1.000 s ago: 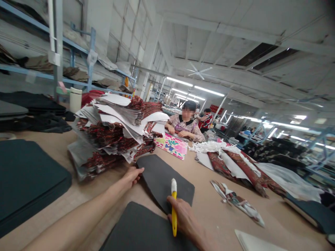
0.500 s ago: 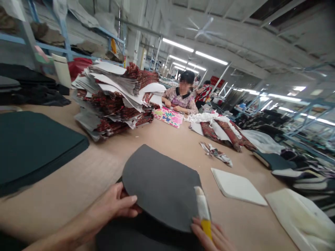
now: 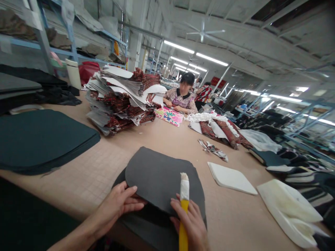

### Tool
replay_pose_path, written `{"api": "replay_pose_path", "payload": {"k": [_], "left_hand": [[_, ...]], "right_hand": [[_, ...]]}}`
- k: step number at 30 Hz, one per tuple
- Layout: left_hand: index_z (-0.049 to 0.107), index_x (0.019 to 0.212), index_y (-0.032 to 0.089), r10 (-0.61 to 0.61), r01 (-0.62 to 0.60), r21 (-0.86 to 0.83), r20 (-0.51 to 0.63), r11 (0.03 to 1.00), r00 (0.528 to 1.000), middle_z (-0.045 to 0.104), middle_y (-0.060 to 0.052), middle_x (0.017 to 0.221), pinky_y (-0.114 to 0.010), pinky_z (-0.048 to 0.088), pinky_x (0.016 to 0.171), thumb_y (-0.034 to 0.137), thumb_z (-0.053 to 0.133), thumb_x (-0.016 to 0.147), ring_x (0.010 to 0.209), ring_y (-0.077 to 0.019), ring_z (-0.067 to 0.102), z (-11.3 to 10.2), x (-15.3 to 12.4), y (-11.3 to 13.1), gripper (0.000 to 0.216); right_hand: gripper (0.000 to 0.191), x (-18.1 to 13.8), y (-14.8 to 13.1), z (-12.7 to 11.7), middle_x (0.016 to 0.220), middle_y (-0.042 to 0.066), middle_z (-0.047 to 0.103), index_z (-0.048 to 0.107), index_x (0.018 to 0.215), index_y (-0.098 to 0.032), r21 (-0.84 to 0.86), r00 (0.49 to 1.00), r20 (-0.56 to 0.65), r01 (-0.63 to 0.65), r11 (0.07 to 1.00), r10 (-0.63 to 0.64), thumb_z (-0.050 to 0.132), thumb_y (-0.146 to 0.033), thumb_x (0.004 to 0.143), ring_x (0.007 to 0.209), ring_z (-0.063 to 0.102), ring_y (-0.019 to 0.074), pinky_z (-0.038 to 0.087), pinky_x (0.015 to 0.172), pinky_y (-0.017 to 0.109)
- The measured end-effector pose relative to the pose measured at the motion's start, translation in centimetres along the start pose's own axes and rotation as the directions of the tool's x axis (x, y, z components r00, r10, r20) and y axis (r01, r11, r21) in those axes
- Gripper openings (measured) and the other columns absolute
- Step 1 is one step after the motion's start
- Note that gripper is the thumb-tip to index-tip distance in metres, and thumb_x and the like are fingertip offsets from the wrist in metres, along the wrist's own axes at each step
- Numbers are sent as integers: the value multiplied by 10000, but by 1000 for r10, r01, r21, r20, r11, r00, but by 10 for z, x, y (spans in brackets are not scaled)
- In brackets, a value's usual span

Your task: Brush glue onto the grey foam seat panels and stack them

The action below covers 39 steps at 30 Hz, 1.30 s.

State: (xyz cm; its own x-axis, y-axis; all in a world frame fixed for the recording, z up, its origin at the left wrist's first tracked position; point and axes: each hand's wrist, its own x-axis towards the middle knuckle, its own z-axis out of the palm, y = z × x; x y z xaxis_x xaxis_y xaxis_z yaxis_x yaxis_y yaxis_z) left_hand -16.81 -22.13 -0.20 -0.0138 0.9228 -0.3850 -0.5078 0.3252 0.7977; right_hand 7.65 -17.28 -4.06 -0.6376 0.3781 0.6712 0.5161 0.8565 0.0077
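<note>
A dark grey curved panel [image 3: 162, 174] lies in front of me over other dark pieces [image 3: 149, 223]. At its left near edge, my left hand [image 3: 121, 202] pinches it, thumb on top and fingers underneath. My right hand [image 3: 192, 221] holds a paintbrush [image 3: 184, 205] with a yellow handle, a white band and pale bristles pointing away from me. Fingers of that same hand also touch the panel's near right part. Whether its thumb is under the edge I cannot tell.
Dark green panels [image 3: 47, 139] are stacked left. Farther off stands a pile of patterned fabric and white sheets [image 3: 123, 101]. White pads [image 3: 231, 177], a cream foam piece [image 3: 288, 209] and a fabric scrap [image 3: 213, 150] lie right. A co-worker [image 3: 183, 96] sits across the table.
My right hand has moved left with the paintbrush, from the panel's right corner to its near edge. The brush now stands more upright in view. My left hand stays at the left edge.
</note>
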Motion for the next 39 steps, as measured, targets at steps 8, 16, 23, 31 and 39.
{"api": "replay_pose_path", "payload": {"k": [8, 16, 23, 31, 39], "left_hand": [[533, 803, 101, -223, 227, 4, -159, 974, 962, 671, -158, 916, -307, 544, 638, 569, 708, 600, 764, -238, 660, 29, -33, -39, 539], [559, 762, 94, -214, 226, 143, -89, 964, 973, 688, -140, 800, -241, 512, 581, 651, 620, 634, 657, -186, 650, 26, -31, -56, 575], [609, 865, 113, 36, -132, 499, 196, 856, 980, 613, -42, 683, -220, 426, 510, 468, 536, 788, 539, -123, 554, 20, 9, 5, 371], [595, 1013, 216, 233, -537, 817, 575, -211, 784, 572, -52, 1089, -392, 372, 883, 158, 718, 666, 1047, -271, 468, -15, 19, 10, 372], [572, 825, 133, 174, -572, 534, 807, -623, 564, 599, -60, 818, -300, 403, 657, -26, 504, 757, 748, -208, 523, -19, 30, 3, 187]], "right_hand": [[295, -16, -25, 12, 890, 51, 704, 569, 1114, -165, 75, 995, -101, -13, 997, 20, 341, -168, 926, 844, 657, 153, 513, 703, 249], [266, -28, -38, 22, 785, 41, 715, 625, 1021, -184, 12, 956, -292, -3, 1000, 7, 387, -152, 904, 800, 676, 162, 528, 717, 251], [358, 11, 8, -9, 1089, 89, 636, 523, 1189, -191, 161, 982, -59, -169, 972, 180, 381, -85, 878, 1048, 581, 179, 500, 851, 307], [262, -12, 52, -5, 954, 39, 660, 604, 1053, -228, 253, 933, 263, -314, 915, 247, 433, -163, 865, 890, 644, 139, 514, 779, 210], [277, 3, 43, -19, 936, 82, 661, 530, 1107, -164, 119, 968, 239, 48, 992, -76, 411, -300, 897, 889, 623, 177, 529, 769, 250]]}}
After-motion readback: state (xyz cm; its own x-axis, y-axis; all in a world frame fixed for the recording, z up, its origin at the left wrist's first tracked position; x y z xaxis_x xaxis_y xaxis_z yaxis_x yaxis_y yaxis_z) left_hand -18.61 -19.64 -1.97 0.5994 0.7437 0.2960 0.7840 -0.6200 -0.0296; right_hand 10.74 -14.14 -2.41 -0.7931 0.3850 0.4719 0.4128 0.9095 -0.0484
